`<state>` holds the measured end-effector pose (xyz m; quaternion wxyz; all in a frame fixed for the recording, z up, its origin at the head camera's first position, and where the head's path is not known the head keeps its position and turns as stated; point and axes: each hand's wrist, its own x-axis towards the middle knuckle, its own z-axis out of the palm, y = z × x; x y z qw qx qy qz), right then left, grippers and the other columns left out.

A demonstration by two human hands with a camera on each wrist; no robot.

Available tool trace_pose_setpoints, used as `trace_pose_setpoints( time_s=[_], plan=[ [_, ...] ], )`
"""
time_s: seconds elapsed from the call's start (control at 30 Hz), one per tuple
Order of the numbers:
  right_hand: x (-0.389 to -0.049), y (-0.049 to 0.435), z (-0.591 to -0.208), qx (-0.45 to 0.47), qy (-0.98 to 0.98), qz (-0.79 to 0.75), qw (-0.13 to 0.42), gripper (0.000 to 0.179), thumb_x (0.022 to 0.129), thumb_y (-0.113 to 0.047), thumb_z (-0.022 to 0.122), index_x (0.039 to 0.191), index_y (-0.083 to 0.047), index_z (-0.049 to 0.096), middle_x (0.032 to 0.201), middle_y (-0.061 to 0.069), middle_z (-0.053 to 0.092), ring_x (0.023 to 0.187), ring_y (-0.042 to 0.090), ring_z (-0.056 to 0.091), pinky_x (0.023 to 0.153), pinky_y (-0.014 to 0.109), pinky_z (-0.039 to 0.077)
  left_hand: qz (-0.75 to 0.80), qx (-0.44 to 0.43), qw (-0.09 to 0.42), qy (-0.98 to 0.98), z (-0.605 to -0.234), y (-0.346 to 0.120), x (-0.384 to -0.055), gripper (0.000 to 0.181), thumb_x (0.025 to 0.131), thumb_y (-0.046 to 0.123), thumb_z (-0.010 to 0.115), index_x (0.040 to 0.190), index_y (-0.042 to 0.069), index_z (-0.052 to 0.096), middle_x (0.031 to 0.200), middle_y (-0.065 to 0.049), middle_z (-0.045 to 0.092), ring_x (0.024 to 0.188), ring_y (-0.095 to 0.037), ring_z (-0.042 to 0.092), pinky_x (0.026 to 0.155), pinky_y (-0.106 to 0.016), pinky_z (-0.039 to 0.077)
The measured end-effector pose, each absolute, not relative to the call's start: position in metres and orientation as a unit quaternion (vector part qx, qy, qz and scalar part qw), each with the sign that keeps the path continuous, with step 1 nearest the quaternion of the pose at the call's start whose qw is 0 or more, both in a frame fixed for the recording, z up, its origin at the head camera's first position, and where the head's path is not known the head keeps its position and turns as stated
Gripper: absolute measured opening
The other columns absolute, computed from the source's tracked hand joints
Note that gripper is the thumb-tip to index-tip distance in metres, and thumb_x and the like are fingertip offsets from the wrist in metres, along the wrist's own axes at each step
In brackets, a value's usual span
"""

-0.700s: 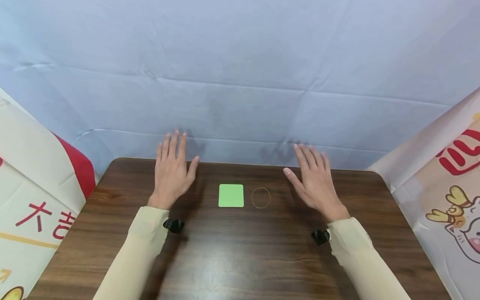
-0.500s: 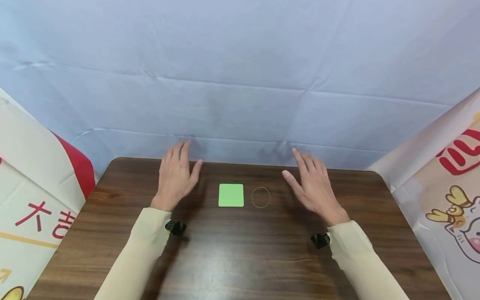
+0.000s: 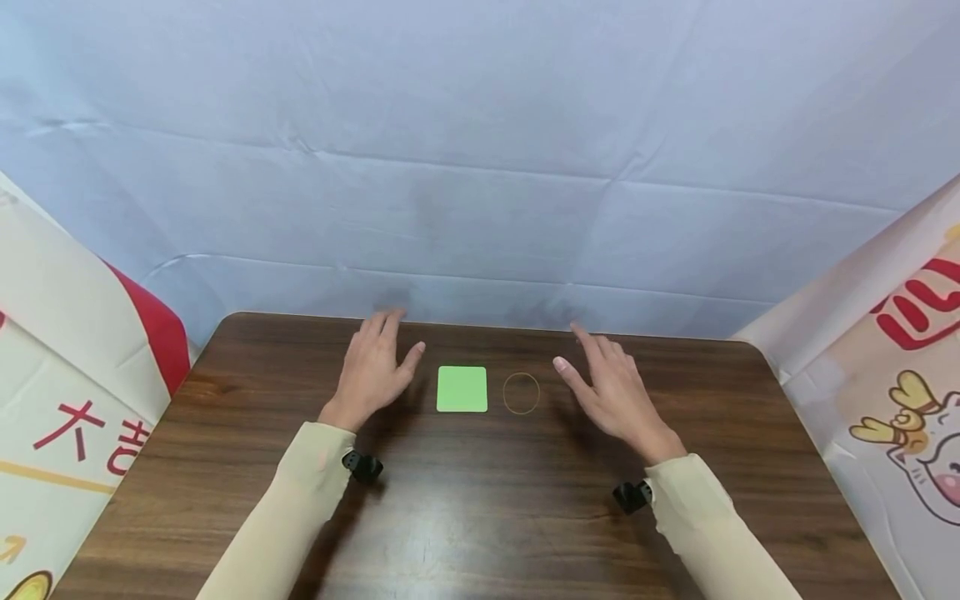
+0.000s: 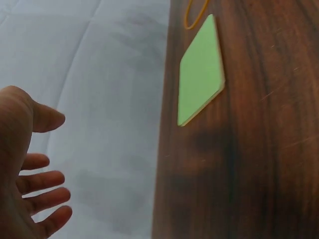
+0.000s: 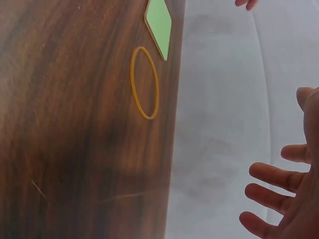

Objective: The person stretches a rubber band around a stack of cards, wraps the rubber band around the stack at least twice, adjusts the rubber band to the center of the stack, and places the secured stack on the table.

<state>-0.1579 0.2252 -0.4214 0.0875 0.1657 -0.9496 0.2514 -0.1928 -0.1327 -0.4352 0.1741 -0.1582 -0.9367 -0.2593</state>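
Looks like approach stage, prob. — not yet gripping anything. Would likely call for a low fingertip pinch at thin edges next. Holding and touching nothing, apparently, w/ left hand [image 3: 372,373] or right hand [image 3: 617,396] — well open w/ fingers loosely parted, above table [image 3: 480,517]. Can see green square [image 3: 462,389] flat btwn hands, w/ orange band [image 5: 133,82] just beside, R side.

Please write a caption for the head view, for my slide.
Left hand and right hand, both empty, flank a green square and a yellow rubber band on a brown table.
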Motion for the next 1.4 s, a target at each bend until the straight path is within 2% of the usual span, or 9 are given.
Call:
trace_pose_setpoints(
  time_s=[0.23,0.57,0.7,0.93,1.1,1.4],
  plan=[
    [-0.155,0.219,-0.435,0.155,-0.948,0.271,0.059,0.063,0.106,-0.049,0.049,0.152,-0.008,0.042,0.132,0.017,0.057,0.121,0.036,0.051,0.098,0.06,0.037,-0.318,-0.163,0.085,-0.93,-0.448,-0.128,-0.191,0.06,0.098,0.035,0.066,0.146,0.002,0.049,0.139,-0.019,0.053,0.129,-0.037,0.049,0.105,-0.056,0.04],
    [-0.152,0.213,-0.453,0.141,-0.946,0.293,0.008,0.063,0.1,-0.048,0.061,0.147,-0.007,0.049,0.134,0.017,0.058,0.125,0.036,0.053,0.103,0.062,0.038,-0.407,-0.163,-0.019,-0.899,-0.471,-0.123,-0.192,0.063,0.095,0.033,0.073,0.145,0.002,0.05,0.136,-0.017,0.055,0.124,-0.035,0.05,0.102,-0.055,0.042],
    [-0.154,0.212,-0.461,0.136,-0.946,0.295,-0.001,0.061,0.098,-0.042,0.067,0.144,-0.005,0.053,0.128,0.014,0.061,0.121,0.034,0.055,0.1,0.058,0.043,-0.405,-0.166,-0.042,-0.898,-0.478,-0.122,-0.193,0.068,0.092,0.033,0.076,0.147,0.002,0.049,0.136,-0.017,0.054,0.12,-0.034,0.051,0.1,-0.053,0.043],
    [-0.157,0.208,-0.469,0.128,-0.948,0.291,-0.015,0.058,0.095,-0.039,0.073,0.138,-0.003,0.058,0.117,0.014,0.061,0.107,0.031,0.056,0.088,0.052,0.048,-0.377,-0.171,-0.08,-0.907,-0.484,-0.119,-0.195,0.079,0.083,0.04,0.083,0.147,0.007,0.051,0.13,-0.014,0.054,0.118,-0.032,0.046,0.1,-0.055,0.039],
    [-0.161,0.206,-0.473,0.129,-0.948,0.29,-0.024,0.056,0.095,-0.036,0.073,0.137,-0.003,0.059,0.119,0.014,0.061,0.111,0.032,0.055,0.091,0.053,0.048,-0.361,-0.172,-0.099,-0.911,-0.489,-0.117,-0.2,0.085,0.078,0.042,0.088,0.148,0.011,0.051,0.128,-0.013,0.052,0.116,-0.032,0.042,0.101,-0.055,0.034],
    [-0.171,0.202,-0.48,0.122,-0.943,0.308,-0.037,0.049,0.095,-0.031,0.073,0.133,-0.002,0.062,0.116,0.013,0.062,0.108,0.031,0.055,0.09,0.051,0.048,-0.339,-0.173,-0.115,-0.918,-0.491,-0.114,-0.206,0.095,0.068,0.044,0.094,0.148,0.015,0.052,0.128,-0.014,0.048,0.114,-0.032,0.04,0.091,-0.047,0.033]
  ],
)
